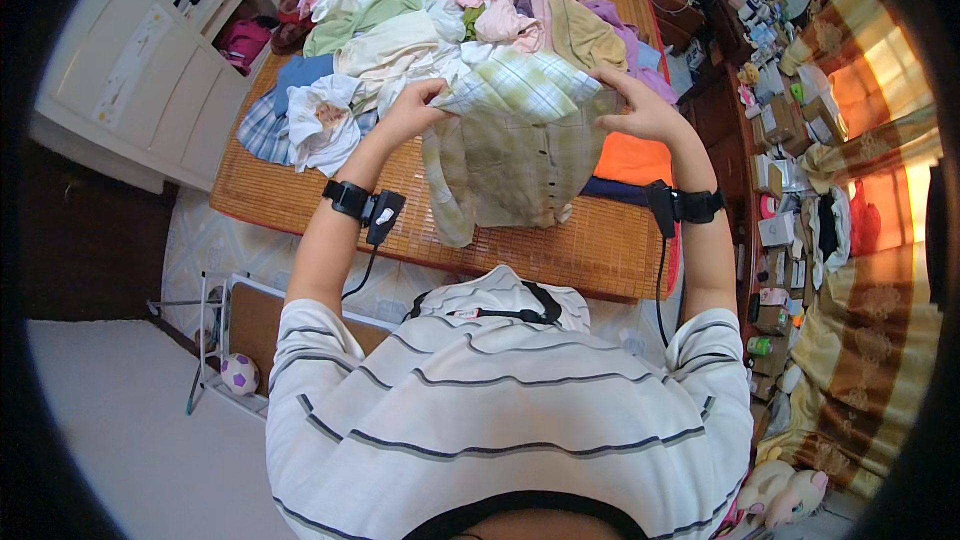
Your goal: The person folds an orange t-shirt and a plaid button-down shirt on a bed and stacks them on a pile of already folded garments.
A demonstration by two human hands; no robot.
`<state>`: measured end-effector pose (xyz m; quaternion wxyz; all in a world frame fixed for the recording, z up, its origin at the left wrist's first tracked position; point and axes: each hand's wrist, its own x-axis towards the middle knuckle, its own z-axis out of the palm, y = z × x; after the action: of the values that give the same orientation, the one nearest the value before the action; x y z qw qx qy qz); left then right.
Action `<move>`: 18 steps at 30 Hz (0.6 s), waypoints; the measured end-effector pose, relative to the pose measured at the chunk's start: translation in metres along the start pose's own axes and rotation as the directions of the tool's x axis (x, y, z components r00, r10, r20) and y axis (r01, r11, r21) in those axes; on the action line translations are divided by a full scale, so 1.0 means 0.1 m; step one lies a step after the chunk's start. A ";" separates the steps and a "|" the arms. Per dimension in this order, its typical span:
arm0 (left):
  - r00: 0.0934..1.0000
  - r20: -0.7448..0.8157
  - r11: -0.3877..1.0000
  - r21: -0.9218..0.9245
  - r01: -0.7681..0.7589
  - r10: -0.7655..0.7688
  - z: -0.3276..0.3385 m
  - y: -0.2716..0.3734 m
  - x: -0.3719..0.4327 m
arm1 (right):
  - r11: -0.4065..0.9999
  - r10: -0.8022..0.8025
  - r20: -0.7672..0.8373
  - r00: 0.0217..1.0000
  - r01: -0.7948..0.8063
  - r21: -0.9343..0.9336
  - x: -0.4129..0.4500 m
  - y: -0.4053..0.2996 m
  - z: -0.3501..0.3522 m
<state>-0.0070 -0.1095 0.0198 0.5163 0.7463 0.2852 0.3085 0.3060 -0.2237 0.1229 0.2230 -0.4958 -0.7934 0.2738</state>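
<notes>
A yellow-green plaid button-up shirt [517,172] is held up by its top edge over the near part of a bed with a woven bamboo mat [360,191]. My left hand [416,111] pinches the shirt's left corner between thumb and fingers. My right hand [637,109] is at the opposite corner, with its fingertips on the cloth. The shirt's lower part hangs down towards me. To its right lie a folded orange cloth [634,159] and a dark blue cloth [616,191]. On the left is a crumpled white garment [324,124] with a brownish patch, on blue plaid cloth [262,127].
A large heap of mixed clothes [390,52] covers the far part of the bed. White cabinets [135,60] stand at left, a cluttered wooden dresser [712,112] at right. A white folding frame [225,330] and a ball [240,373] are on the floor at lower left.
</notes>
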 end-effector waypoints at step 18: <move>0.915 -0.323 0.952 0.261 -0.159 0.241 -0.23 0.20 0.18 | 0.995 0.092 -0.594 0.799 -0.103 0.015 -0.10 0.82 0.26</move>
<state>-0.0103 -0.0885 0.0480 0.3330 0.7590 0.3279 0.4534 0.3481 -0.2096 0.0489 0.4414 -0.5986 -0.6596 0.1089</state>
